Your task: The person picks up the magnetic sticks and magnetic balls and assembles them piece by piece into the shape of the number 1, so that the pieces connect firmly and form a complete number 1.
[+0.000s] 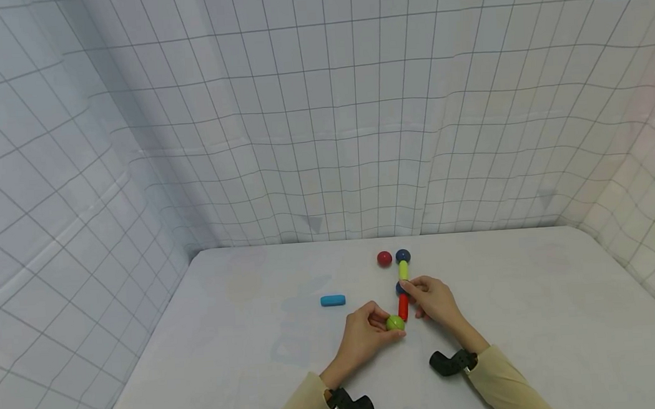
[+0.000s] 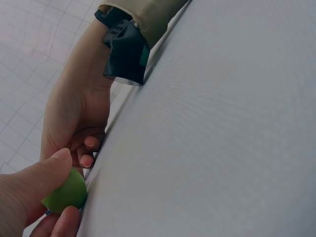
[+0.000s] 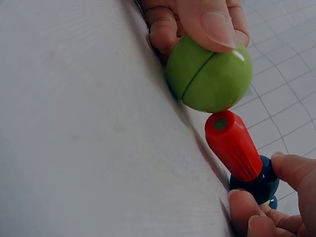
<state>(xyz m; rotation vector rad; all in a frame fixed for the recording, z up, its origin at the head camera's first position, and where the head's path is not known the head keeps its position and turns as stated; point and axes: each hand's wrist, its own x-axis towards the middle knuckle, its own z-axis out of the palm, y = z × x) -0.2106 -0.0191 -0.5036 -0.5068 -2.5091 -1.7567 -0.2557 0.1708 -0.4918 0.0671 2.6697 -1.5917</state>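
Between thumb and fingers, my left hand (image 1: pixel 363 332) pinches a green ball (image 3: pixel 210 74) with a seam round it. The ball is right at the near end of a red ribbed rod (image 3: pixel 233 145); whether they touch I cannot tell. My right hand (image 1: pixel 436 301) pinches the dark blue ball (image 3: pixel 254 181) at the rod's other end. Beyond that ball, a yellow-green rod (image 1: pixel 403 270) runs away from me to a second dark blue ball (image 1: pixel 402 256). These pieces form a line on the white table. In the left wrist view, the green ball (image 2: pixel 69 192) is partly covered by my thumb.
A red ball (image 1: pixel 384 259) lies just left of the far dark blue ball. Further left on the table (image 1: pixel 229 342) is a light blue rod (image 1: pixel 333 300). White grid-patterned curtains (image 1: pixel 323 136) stand behind the table and at both sides.
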